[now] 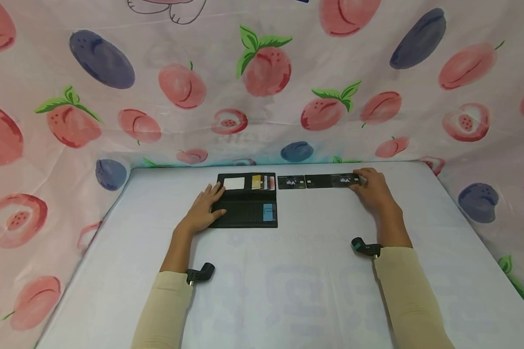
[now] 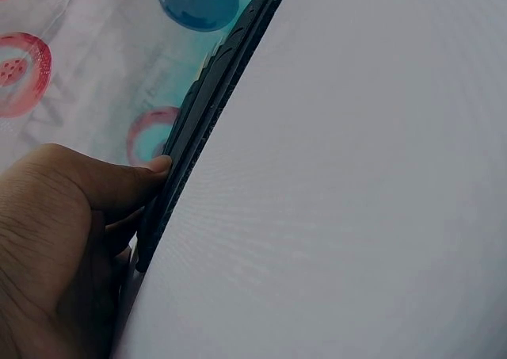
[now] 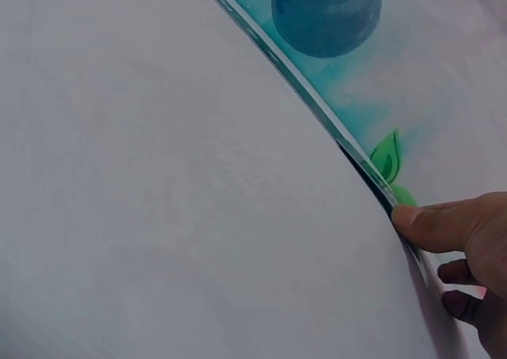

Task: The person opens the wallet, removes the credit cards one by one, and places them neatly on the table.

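Observation:
A black wallet [image 1: 244, 213] lies unfolded on the white table in the head view. Its upper half holds a white insert [image 1: 234, 183] and several cards, among them a yellow one [image 1: 256, 182]; a blue card [image 1: 268, 212] sits in the lower half. My left hand [image 1: 203, 208] rests on the wallet's left side, fingers spread, thumb on the lower half. To the wallet's right, black cards [image 1: 291, 182] marked "Vip" lie in a row. At the far right end, my right hand [image 1: 372, 188] pinches the last black card [image 1: 342, 180] between thumb and fingers.
The white tabletop [image 1: 288, 281] reaches toward me, with faint print showing through. Behind the wallet and cards rises a fruit-patterned cloth [image 1: 262, 131], close to the table's back edge. A small black camera [image 1: 203, 273] is strapped on each wrist.

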Demonstrator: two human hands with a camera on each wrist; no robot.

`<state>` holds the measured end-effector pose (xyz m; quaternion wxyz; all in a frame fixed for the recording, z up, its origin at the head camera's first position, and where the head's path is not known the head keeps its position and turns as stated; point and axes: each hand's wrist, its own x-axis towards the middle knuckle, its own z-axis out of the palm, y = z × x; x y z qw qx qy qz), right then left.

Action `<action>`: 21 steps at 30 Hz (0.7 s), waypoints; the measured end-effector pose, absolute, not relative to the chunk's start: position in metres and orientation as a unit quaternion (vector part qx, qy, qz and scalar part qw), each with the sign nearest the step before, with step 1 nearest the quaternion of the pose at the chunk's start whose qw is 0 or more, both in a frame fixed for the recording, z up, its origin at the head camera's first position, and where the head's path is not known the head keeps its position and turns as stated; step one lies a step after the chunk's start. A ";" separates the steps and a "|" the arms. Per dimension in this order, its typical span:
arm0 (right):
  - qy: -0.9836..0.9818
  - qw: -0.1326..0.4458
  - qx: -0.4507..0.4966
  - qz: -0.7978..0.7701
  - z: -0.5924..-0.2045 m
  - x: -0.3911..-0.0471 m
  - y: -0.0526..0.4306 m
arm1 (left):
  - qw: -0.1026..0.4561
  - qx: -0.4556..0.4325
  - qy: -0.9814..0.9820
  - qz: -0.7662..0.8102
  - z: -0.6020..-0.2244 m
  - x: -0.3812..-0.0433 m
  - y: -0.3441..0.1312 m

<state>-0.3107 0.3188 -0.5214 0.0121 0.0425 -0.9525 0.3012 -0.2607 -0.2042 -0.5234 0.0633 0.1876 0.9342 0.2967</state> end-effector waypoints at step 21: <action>-0.952 0.019 0.033 0.302 -0.521 -0.306 0.321 | 0.072 0.181 0.935 0.296 -0.524 -0.263 -0.205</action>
